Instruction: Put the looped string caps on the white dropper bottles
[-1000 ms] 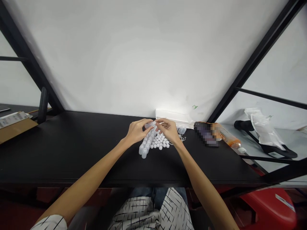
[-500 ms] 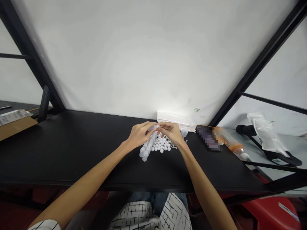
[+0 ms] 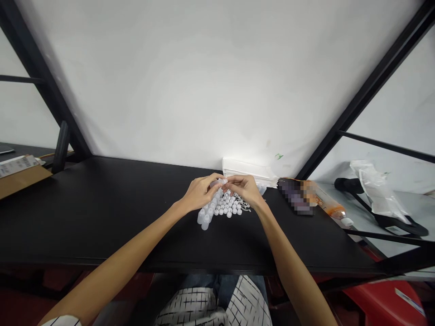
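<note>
My left hand (image 3: 201,191) is closed round a small translucent squeeze bottle (image 3: 215,183), tilted with its mouth toward the right. At that mouth, the fingertips of my right hand (image 3: 243,188) pinch a small white piece (image 3: 224,181), partly covered and too small to name surely. Below both hands, a double row of similar translucent bottles (image 3: 205,221) stands upright on the black table. Just right of the row lies a heap of small round white caps (image 3: 229,209). Thin white curled pieces (image 3: 245,204) are scattered beside the caps, under my right wrist.
Against the white wall lies a stack of flat white packets (image 3: 249,167). To the right are a blurred dark pouch (image 3: 295,199) and an orange-labelled bottle (image 3: 331,206). A cardboard box (image 3: 25,176) sits at far left. Black metal posts (image 3: 360,86) slope up both sides.
Both hands stay together at the bottle, with a slight shift of the fingers at its mouth. The rows of bottles and the caps look the same.
</note>
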Demonstrator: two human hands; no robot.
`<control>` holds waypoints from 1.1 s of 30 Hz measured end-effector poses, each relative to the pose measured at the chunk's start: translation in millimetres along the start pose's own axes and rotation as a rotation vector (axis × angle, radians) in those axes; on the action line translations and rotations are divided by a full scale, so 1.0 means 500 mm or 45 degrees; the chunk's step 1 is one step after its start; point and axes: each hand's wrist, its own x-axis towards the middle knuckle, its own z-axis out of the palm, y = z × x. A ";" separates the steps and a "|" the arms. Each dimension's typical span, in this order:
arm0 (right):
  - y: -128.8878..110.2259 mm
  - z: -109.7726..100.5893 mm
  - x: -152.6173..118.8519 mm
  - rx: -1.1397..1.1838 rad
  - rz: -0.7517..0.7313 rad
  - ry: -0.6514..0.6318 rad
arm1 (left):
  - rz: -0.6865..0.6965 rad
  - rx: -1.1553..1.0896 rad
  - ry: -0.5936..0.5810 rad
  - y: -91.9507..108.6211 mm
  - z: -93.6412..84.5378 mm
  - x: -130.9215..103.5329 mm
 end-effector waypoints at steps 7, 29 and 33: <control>-0.002 0.012 -0.001 -0.023 0.019 0.051 | -0.112 -0.371 -0.006 -0.007 -0.012 0.010; -0.024 0.040 -0.008 0.029 -0.005 0.033 | -0.197 -0.348 -0.017 -0.001 -0.015 0.015; -0.018 0.040 -0.007 0.107 0.016 0.041 | -0.094 -0.133 -0.020 0.001 -0.021 0.013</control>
